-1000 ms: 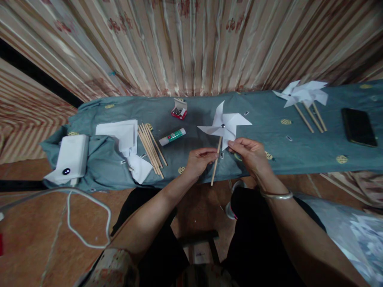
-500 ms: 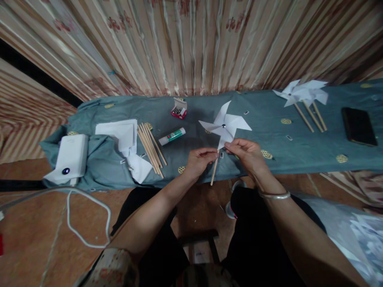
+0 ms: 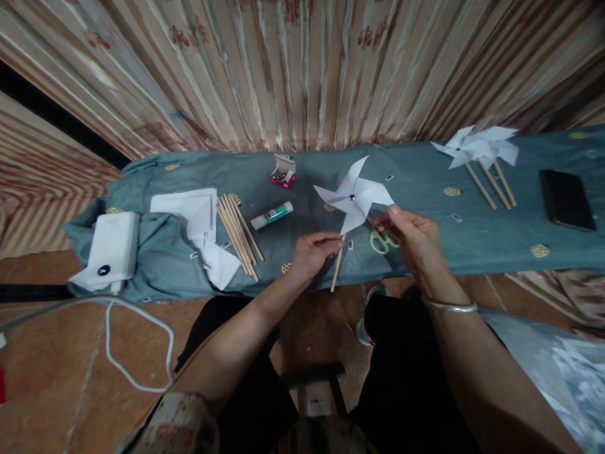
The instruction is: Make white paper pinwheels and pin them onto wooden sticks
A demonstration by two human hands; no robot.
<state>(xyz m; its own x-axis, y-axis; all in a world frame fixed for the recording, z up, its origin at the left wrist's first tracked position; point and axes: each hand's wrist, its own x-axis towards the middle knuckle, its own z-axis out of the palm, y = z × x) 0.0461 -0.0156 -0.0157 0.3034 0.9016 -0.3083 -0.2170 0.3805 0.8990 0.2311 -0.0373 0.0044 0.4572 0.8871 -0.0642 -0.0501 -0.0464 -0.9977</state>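
A white paper pinwheel (image 3: 354, 194) with a metal pin at its centre stands on a wooden stick (image 3: 337, 268) above the near edge of the blue-green cloth (image 3: 425, 208). My left hand (image 3: 312, 251) is closed round the stick just below the paper. My right hand (image 3: 410, 234) is up at the pinwheel's right blade, its fingertips pinched at the blade's tip. Pale green scissors (image 3: 382, 241) lie on the cloth under my right hand.
Left of the hands lie a glue stick (image 3: 271, 215), a small red box of pins (image 3: 283, 172), a bundle of wooden sticks (image 3: 239, 236), white paper sheets (image 3: 196, 214) and a white power bank (image 3: 111, 248). Far right: finished pinwheels (image 3: 477, 151) and a black phone (image 3: 566, 200).
My right hand has moved up and to the right from the stick to the pinwheel's right blade, uncovering the scissors. The pinwheel has turned a little. My left hand has stayed on the stick.
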